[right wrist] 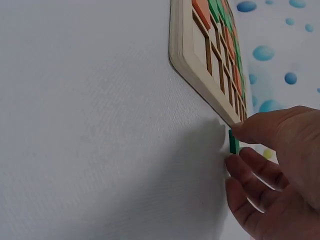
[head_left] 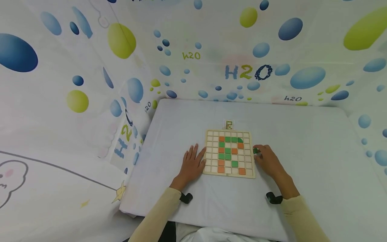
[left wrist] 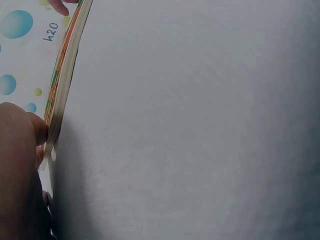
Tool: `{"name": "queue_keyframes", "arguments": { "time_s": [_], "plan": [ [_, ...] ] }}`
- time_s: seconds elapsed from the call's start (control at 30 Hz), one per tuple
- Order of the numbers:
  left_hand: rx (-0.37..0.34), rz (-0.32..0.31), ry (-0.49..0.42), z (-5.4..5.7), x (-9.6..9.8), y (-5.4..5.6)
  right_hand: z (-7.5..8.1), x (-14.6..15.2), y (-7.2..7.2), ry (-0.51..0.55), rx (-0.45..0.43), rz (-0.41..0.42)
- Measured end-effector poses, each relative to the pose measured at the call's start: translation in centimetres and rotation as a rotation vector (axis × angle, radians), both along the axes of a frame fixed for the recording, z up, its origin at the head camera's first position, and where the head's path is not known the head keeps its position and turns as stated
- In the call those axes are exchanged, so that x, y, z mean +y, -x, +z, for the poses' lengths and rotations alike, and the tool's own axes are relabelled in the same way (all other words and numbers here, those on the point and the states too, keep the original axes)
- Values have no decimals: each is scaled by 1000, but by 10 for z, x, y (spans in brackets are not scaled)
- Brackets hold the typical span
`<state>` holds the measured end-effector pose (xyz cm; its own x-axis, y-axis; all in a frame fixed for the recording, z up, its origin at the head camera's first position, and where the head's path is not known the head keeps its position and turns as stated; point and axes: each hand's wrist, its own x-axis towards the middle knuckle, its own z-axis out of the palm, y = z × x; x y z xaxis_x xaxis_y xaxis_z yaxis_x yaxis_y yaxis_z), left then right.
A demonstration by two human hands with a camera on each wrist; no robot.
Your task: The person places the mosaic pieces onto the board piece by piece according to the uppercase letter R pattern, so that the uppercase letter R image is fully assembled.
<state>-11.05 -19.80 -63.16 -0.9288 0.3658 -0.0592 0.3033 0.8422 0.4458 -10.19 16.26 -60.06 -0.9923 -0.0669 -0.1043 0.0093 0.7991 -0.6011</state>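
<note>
A wooden grid board lies on the white table, holding several orange and green tiles set in its squares. Beside its right edge, my right hand pinches a small green tile between thumb and fingers. The right wrist view shows this thumb close to the board's corner. My left hand lies spread at the board's left edge, thumb and fingertips touching its side. In the left wrist view, the left hand meets the board's edge, which appears edge-on.
A small pattern card with a gridded figure lies just behind the board. White cloth covers the table. A patterned wall sheet stands along the back, and another hangs at the left.
</note>
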Motion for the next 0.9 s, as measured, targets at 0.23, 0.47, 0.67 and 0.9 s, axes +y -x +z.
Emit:
{"name": "queue_keyframes", "arguments": {
  "time_s": [0.23, 0.47, 0.67, 0.9],
  "plan": [
    [-8, 4, -7, 0, 0, 0, -8, 4, 4, -14, 46, -67],
    [-4, 5, -7, 1, 0, 1, -14, 8, 12, -6, 86, -10],
    [-25, 3, 6, 5, 0, 0, -10, 9, 14, -19, 5, -79],
    [-17, -3, 11, 2, -1, 0, -4, 12, 8, -19, -77, -62]
  ]
}}
